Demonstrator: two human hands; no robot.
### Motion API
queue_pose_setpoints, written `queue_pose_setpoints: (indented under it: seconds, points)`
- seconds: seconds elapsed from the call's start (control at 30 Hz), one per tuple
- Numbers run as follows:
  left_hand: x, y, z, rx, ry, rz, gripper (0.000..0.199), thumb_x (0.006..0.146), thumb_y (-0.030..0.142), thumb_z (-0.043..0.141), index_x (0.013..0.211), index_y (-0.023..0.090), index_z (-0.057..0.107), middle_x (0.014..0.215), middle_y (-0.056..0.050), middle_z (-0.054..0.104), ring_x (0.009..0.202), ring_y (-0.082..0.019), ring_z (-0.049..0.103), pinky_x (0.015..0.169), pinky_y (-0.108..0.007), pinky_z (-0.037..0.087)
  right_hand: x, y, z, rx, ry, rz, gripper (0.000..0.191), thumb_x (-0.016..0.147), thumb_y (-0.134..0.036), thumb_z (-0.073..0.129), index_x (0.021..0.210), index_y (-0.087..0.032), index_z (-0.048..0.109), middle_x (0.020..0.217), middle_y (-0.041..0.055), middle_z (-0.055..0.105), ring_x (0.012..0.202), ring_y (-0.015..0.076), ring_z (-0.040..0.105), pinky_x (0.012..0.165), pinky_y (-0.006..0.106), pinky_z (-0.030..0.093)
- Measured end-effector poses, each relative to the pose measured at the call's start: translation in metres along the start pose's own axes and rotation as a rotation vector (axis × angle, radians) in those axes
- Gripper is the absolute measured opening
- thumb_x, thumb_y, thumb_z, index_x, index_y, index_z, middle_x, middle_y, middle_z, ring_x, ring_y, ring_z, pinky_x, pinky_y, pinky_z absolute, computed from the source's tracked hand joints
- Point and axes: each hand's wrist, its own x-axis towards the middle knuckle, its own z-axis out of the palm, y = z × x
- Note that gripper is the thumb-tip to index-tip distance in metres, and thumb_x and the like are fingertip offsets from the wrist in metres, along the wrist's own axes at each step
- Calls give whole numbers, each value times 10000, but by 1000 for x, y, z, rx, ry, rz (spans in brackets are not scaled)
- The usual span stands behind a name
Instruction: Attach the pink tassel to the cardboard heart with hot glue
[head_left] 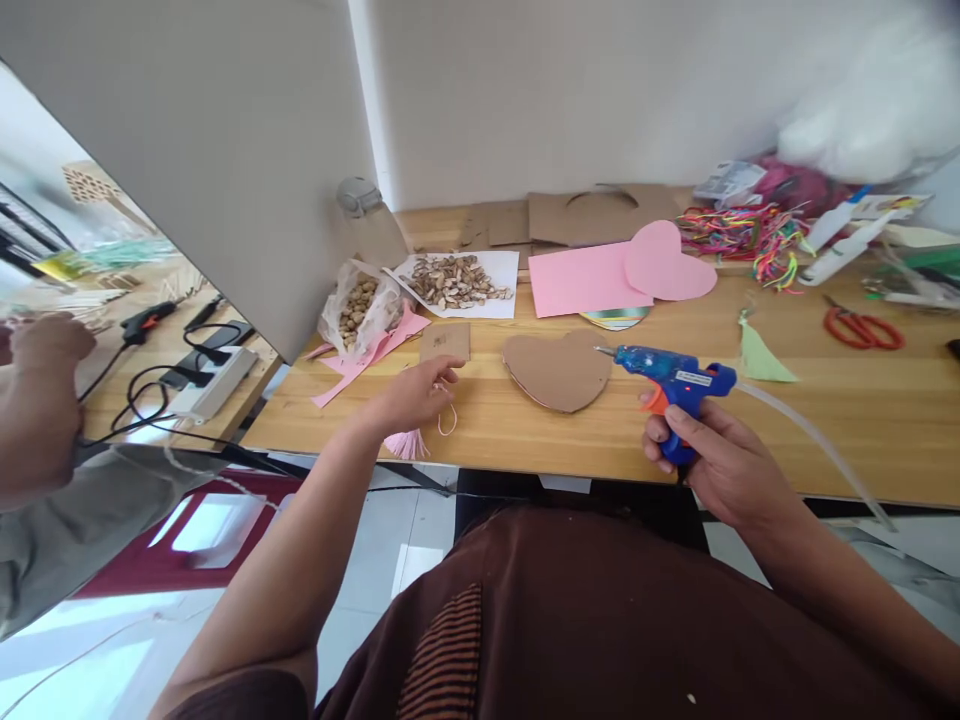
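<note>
My right hand (716, 455) grips a blue glue gun (664, 370) with an orange trigger, and a clear glue stick trails from its back. Its nozzle points left, at the right edge of a heart-shaped cardboard piece (559, 370) lying flat on the table. My left hand (420, 392) hovers with loosely bent fingers, thumb apart from the others. Below it lies a pink tassel (406, 444) with a thin loop of cord, partly covered by the hand. Just beyond those fingers sits a small square of cardboard (454, 341).
Behind are a white sheet with shell-like pieces (457, 282), a bag of nuts (358, 312), pink paper (577, 280) and a pink heart (667, 262). To the right: a green tassel (759, 352), red scissors (862, 328), colourful cords (739, 230). Left: a power strip (215, 385) and another person's hand (49, 345).
</note>
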Motion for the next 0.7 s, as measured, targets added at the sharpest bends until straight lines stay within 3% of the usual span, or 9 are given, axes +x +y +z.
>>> queue_pose_setpoints:
  seconds: [0.13,0.23,0.37,0.5,0.6,0.7]
  points:
    - [-2,-2,3,150,63,-73,512,844,81,526,1317,208,675,1247,-83,745,1159,-257,682,1029,-358,497,1,0,2,-16,1,-15,361,762,-457,851,870,-222,599,729,-27,590,604,129,568,476,233,393]
    - [-5,0,5,85,145,-73,335,894,148,543,1149,223,747,1193,-73,769,1087,-257,705,989,-367,516,2,0,4,-24,-7,-25,336,770,-424,847,861,-220,597,728,-25,592,607,128,569,477,235,393]
    - [-15,12,16,-342,189,28,176,862,300,679,996,207,744,952,-50,783,826,-194,702,813,-333,556,4,-2,13,-15,11,-40,329,760,-409,853,870,-221,607,720,-25,599,603,128,573,465,233,382]
    - [-22,34,38,-897,28,45,267,811,356,764,994,178,684,853,-46,770,602,-106,622,587,-236,510,4,-4,28,-15,14,-39,328,742,-424,861,849,-222,627,751,-8,640,604,129,580,455,239,389]
    - [-22,53,54,-1128,-34,2,316,791,376,807,984,174,660,862,-39,771,495,-54,562,450,-177,391,6,0,37,-29,-2,-52,331,744,-429,871,865,-223,641,839,15,699,610,124,586,467,249,410]
    - [-19,68,67,-1263,-78,-49,387,753,406,853,966,161,643,840,-27,759,475,-38,571,413,-146,334,8,6,42,-43,-37,-46,354,752,-431,878,936,-221,660,875,27,723,614,119,587,487,253,425]
